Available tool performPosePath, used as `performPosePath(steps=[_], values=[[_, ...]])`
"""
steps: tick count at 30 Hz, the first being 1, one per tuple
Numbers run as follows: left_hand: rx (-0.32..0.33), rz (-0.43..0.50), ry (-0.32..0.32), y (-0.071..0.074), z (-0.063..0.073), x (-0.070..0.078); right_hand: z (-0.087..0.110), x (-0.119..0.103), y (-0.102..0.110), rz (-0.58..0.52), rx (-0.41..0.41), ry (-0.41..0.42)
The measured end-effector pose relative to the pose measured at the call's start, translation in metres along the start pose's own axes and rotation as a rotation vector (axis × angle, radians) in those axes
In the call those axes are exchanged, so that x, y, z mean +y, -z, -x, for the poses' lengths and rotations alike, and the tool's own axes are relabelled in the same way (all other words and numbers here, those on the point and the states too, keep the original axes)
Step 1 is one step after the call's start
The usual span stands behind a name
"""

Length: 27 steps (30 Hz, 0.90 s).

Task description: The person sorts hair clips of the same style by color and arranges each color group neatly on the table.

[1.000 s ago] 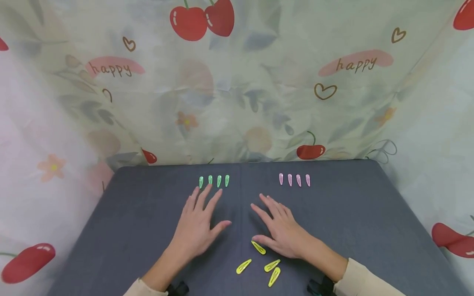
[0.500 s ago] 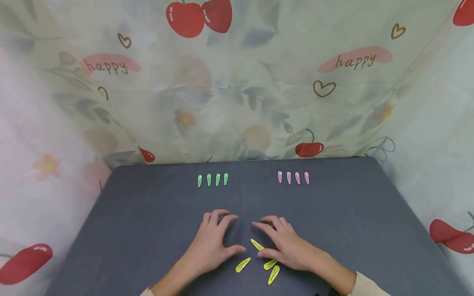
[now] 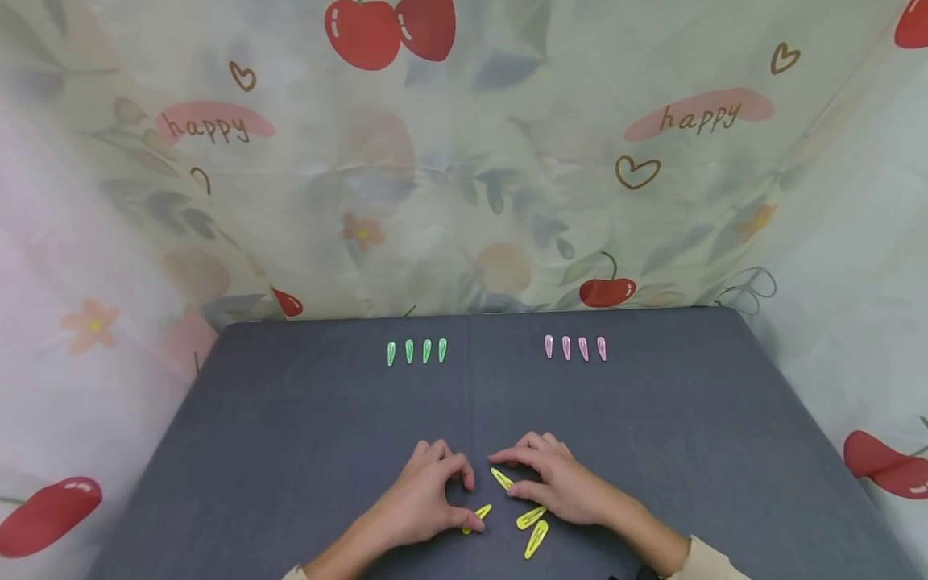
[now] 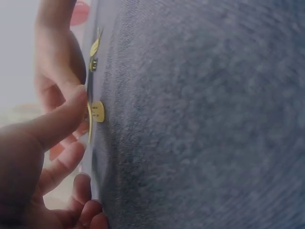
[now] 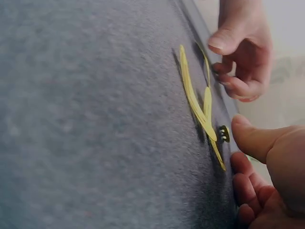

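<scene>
Yellow snap hair clips lie loose near the front of the table. One yellow hair clip (image 3: pixel 484 511) is partly covered by the thumb of my left hand (image 3: pixel 424 499), whose bent index finger stays apart from the thumb. Another yellow clip (image 3: pixel 500 478) lies between the thumb and index finger of my right hand (image 3: pixel 558 483), which are spread around it. Two more, an upper clip (image 3: pixel 531 518) and a lower clip (image 3: pixel 536 540), lie below the right hand. In the right wrist view the right thumb (image 5: pixel 257 140) is close to a clip end (image 5: pixel 224 134); contact is unclear.
Toward the back of the dark grey table (image 3: pixel 304 419) stands a row of several green hair clips (image 3: pixel 409 352). A row of several pink hair clips (image 3: pixel 566 348) lies to its right. A fruit-patterned curtain (image 3: pixel 449 201) hangs behind the table.
Both hands have drawn back toward the front and lowered to the yellow clips. Their fingers have bent from a wide spread. My left thumb now covers part of one clip.
</scene>
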<state>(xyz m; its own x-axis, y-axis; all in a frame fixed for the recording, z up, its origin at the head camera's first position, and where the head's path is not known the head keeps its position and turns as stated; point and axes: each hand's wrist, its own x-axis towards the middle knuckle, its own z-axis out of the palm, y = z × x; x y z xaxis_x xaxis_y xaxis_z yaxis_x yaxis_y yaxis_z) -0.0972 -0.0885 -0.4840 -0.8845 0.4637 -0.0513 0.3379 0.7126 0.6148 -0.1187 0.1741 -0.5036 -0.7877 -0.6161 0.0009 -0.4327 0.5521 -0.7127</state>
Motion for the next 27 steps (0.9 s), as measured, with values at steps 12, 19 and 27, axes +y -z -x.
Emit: performPosePath(steps=[12, 19, 27], values=[[-0.069, -0.034, -0.025, -0.0010, -0.0032, -0.0013, -0.0074, -0.0006, 0.0000, 0.000, -0.047, -0.031], [-0.088, -0.034, -0.011, -0.0024, -0.0048, 0.0000, -0.0076, -0.0017, -0.0011, -0.006, -0.037, -0.037], [-0.135, -0.010, -0.013, 0.0031, -0.0053, 0.0027, -0.0089, -0.0006, -0.0031, 0.011, -0.018, -0.032]])
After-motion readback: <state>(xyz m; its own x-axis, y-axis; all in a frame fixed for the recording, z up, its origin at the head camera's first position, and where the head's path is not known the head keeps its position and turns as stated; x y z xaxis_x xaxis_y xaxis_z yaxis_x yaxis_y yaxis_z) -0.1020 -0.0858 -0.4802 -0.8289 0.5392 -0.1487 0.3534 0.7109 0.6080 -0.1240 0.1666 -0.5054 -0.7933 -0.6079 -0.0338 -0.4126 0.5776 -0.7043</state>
